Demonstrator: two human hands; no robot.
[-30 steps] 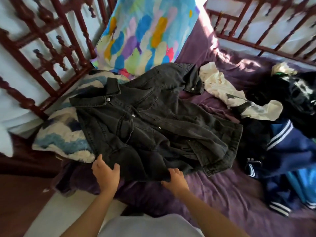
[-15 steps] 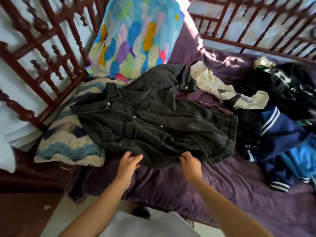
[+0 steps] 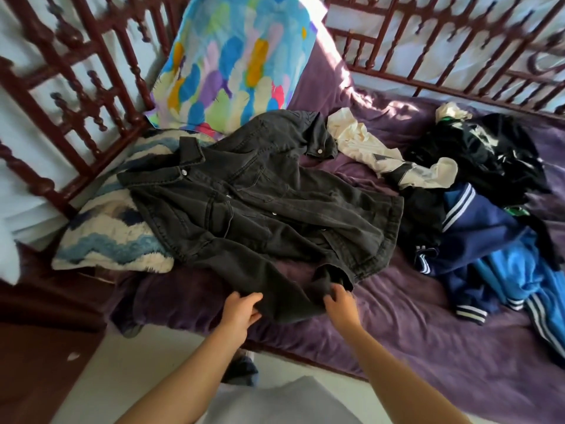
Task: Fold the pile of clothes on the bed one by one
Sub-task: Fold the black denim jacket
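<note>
- The left hand (image 3: 240,310) has its fingers (image 3: 249,299) curled over the near edge of the black jacket (image 3: 260,206), thumb under and fingers on top, pinching the cloth.
- The right hand (image 3: 341,304) grips the same edge a little further along, its fingers (image 3: 331,299) half closed around a bunched fold beside the cuff.
- Holding the edge at two spaced points likely lets the person pull that part taut and flat before turning it over.
- The jacket lies front up and spread across the purple bed sheet (image 3: 412,325), its collar resting on the blue and white cushion (image 3: 107,240); laid open like this it is ready for a first fold.
- A bright patterned pillow (image 3: 235,62) leans against the dark red bed frame (image 3: 76,96) behind it.
- The rest of the pile waits to the right, kept apart from the working space: a cream garment (image 3: 376,151), a black one (image 3: 480,151) and a navy striped jacket (image 3: 477,240) over blue trousers (image 3: 519,280).
</note>
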